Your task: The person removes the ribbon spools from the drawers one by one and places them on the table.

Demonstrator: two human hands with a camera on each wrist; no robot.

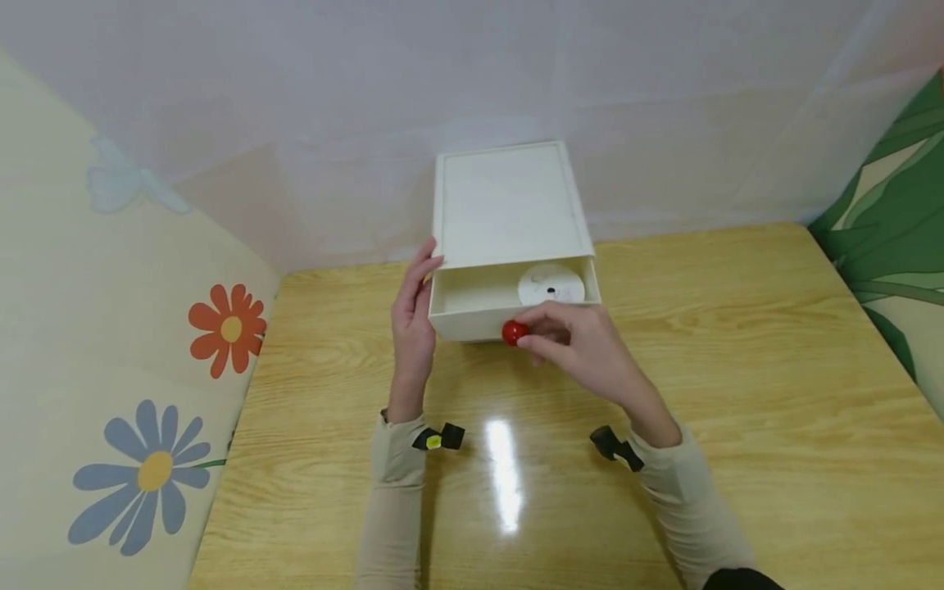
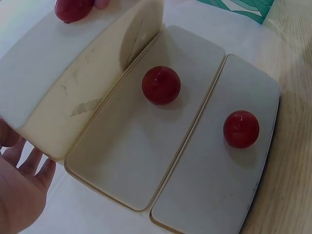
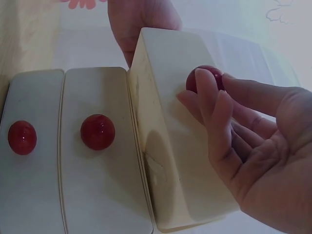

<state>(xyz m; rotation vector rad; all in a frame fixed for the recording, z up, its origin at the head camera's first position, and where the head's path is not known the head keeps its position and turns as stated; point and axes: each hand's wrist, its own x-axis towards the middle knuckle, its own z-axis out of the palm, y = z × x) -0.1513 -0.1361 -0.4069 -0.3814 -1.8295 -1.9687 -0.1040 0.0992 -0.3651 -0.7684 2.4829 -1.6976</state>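
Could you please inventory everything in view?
Drawer cabinet: one, white, on table, top drawer open
Knobs: three, red, one per drawer
Disc: one, white, inside top drawer
Table: one, yellowish, beneath cabinet
Rear wall: one, whitish, behind cabinet
Flowers: two, red, blue, left wall
Butterfly: one, bluish, left wall
Leaves: several, green, right edge
Wrist cameras: two, black, foreground
Sleeves: two, beige, foreground
Left grip: one, bare, at cabinet's left side
Right grip: one, bare, pinching top knob

Head view: yellowish wood-grain tabletop [image 1: 310, 459], glossy; bright light reflection [image 1: 505, 475] at 6 o'clock. Pale, faintly creased rear wall [image 1: 332, 74] at 12. Cream wall [image 1: 44, 287] at 9, bearing red-orange flower [image 1: 230, 329]; blue-grey flower [image 1: 155, 471] at 8. Green leaf print [image 1: 903, 221] at 3.
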